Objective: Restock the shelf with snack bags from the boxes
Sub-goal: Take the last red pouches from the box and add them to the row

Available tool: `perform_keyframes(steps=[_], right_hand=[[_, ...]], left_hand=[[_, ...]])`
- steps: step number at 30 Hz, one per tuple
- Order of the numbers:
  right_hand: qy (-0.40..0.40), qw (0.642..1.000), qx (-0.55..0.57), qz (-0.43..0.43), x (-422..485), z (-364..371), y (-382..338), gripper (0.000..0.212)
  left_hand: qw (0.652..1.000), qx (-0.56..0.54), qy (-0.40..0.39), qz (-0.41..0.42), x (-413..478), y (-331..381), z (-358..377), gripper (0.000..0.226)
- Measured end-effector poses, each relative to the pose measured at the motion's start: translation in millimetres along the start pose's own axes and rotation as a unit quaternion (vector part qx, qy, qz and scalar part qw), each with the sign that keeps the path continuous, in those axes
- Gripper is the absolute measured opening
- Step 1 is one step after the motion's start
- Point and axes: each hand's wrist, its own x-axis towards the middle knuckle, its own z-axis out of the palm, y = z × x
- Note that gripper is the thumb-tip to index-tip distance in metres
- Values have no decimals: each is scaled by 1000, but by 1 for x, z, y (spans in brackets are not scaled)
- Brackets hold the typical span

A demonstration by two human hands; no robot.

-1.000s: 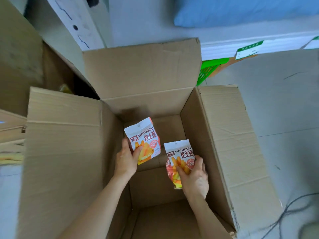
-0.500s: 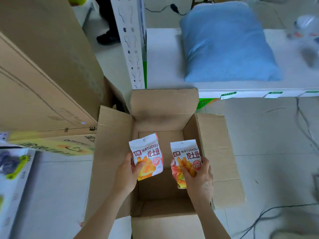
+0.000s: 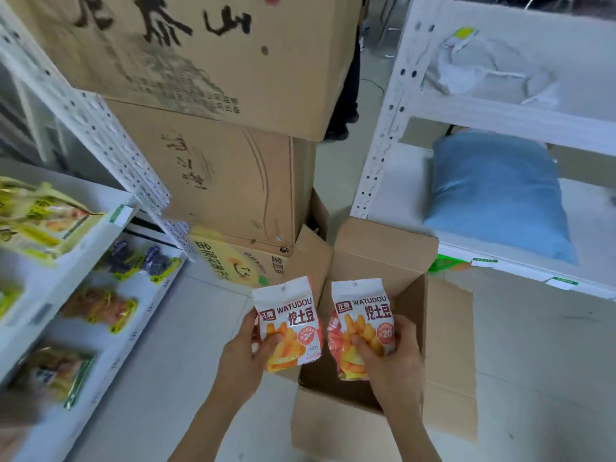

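I hold two white and orange snack bags upright above an open cardboard box (image 3: pixel 446 335) on the floor. My left hand (image 3: pixel 243 358) grips the lower part of the left snack bag (image 3: pixel 290 315), which hangs over the box's left edge. My right hand (image 3: pixel 390 358) grips the right snack bag (image 3: pixel 365 315) over the box's opening. The white shelf (image 3: pixel 83 255) with several yellow and dark snack packets stands at my left, its tiers stepping down toward the floor.
Tall stacked cardboard boxes (image 3: pixel 213 168) rise behind the open box. A white rack (image 3: pixel 493 111) at the right holds a blue pillow (image 3: pixel 496 198) and plastic wrap. Pale tiled floor (image 3: pixel 186 335) lies between shelf and box.
Both hands lifted the two bags up out of the box. My view rose and turned left, bringing the stocked shelf and stacked boxes into sight.
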Motion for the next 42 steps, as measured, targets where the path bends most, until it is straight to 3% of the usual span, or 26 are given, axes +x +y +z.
perform_keyframes(steps=[13, 25, 34, 42], right_hand=[[-120, 982, 34, -139, -170, 34, -150, 66], [-196, 922, 96, -320, -332, 71, -303, 62], [-257, 869, 114, -407, -404, 102, -397, 63], [-280, 838, 128, -450, -418, 137, -465, 60]], left_hand=[[986, -40, 161, -22, -176, -7, -214, 37], [935, -68, 348, -16, -338, -2, -378, 35], [888, -68, 454, 2, -396, 15, -466, 40], [856, -76, 511, 6, -388, 36, -515, 41]])
